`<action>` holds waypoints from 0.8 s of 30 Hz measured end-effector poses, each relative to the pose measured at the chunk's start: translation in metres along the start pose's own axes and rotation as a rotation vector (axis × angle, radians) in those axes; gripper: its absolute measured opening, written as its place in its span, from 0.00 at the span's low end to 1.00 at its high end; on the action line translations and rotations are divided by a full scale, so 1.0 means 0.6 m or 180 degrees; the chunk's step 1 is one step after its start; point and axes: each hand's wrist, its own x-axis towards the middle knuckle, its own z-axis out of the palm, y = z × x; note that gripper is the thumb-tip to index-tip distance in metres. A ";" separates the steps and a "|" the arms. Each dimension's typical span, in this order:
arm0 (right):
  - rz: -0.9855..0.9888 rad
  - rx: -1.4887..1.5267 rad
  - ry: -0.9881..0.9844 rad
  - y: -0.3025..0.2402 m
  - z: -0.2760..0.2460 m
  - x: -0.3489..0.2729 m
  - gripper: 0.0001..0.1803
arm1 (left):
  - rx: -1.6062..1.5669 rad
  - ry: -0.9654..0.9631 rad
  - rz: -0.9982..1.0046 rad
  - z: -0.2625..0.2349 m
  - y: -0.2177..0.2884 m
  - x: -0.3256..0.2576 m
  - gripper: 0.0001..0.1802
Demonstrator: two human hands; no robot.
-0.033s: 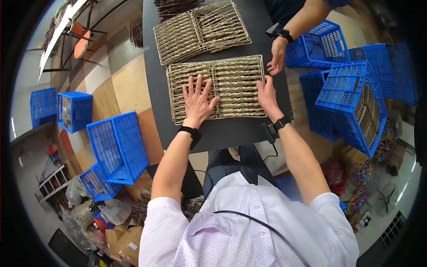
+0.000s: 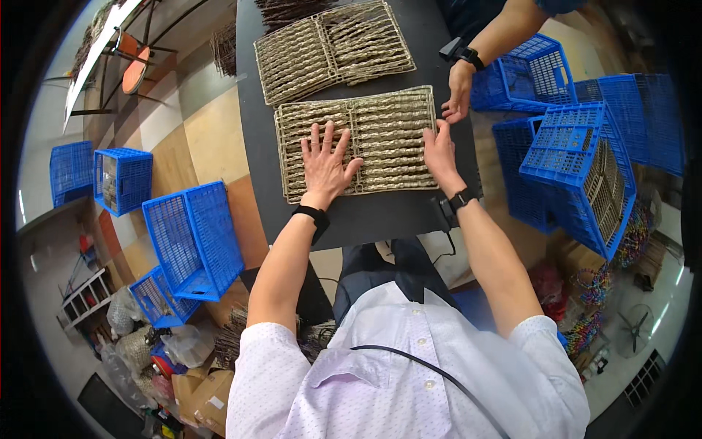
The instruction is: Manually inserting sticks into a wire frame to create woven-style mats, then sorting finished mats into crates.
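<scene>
A rectangular tan panel (image 2: pixel 395 140) lies on the black table, its thin rim filled with wavy, twisted rows on either side of a middle bar. My left hand (image 2: pixel 326 170) rests flat on its left half, fingers spread. At the panel's right edge, my right hand (image 2: pixel 442 158) grips the rim, with part of the fingers hidden. A second similar panel (image 2: pixel 292 64) lies just beyond, slightly askew. Near the right table edge, a co-worker's hand (image 2: pixel 458 91) hangs close to my right fingertips, holding nothing that I can see.
Dark twig-like bundles (image 2: pixel 289 10) sit at the far end of the black table (image 2: pixel 351 223). Blue plastic crates (image 2: pixel 194 241) stand on the floor at left; more blue crates (image 2: pixel 563 150) are at right, one holding similar panels. A cable runs near my right wrist.
The near panel's right end has shifted slightly away from me, my right hand moving with it. My left hand stays flat in nearly the same place.
</scene>
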 end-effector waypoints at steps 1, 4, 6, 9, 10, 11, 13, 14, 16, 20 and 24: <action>0.0064 0.0046 -0.0005 -0.004 0.004 0.012 0.25 | -0.0013 0.0083 0.0022 -0.001 -0.001 0.000 0.38; 0.0080 -0.0095 0.0081 -0.014 0.014 0.054 0.24 | -0.0143 0.0048 0.0079 -0.006 -0.003 0.001 0.37; 0.0035 -0.0185 0.0115 -0.016 0.019 0.070 0.24 | -0.0086 0.0123 0.0054 -0.007 -0.001 0.002 0.37; -0.0153 -0.0432 0.0196 -0.019 0.025 0.082 0.24 | -0.0061 0.0105 0.0074 -0.006 0.002 0.000 0.38; -0.0067 -0.0258 0.0105 -0.021 0.027 0.086 0.24 | -0.0091 0.0108 0.0086 -0.006 0.002 0.000 0.38; 0.0025 -0.0090 0.0014 -0.024 0.030 0.090 0.24 | -0.0141 -0.0012 0.0073 -0.005 0.003 -0.002 0.38; -0.0035 -0.0062 -0.0030 -0.032 0.033 0.100 0.25 | -0.0118 0.0129 0.0103 -0.004 0.004 -0.004 0.37; -0.0050 -0.0250 0.0041 -0.035 0.033 0.102 0.26 | -0.0109 0.0143 0.0089 -0.004 0.005 -0.006 0.37; -0.0190 -0.0490 0.0242 -0.036 0.031 0.093 0.26 | -0.0130 0.0091 0.0075 -0.005 0.008 -0.007 0.36; -0.0117 -0.0159 0.0165 0.006 0.009 -0.004 0.24 | -0.0033 -0.0085 -0.0155 -0.007 0.016 -0.003 0.35; -0.0199 -0.0342 0.0300 0.052 0.023 -0.113 0.23 | -0.0035 -0.0154 -0.0257 -0.008 0.021 -0.004 0.34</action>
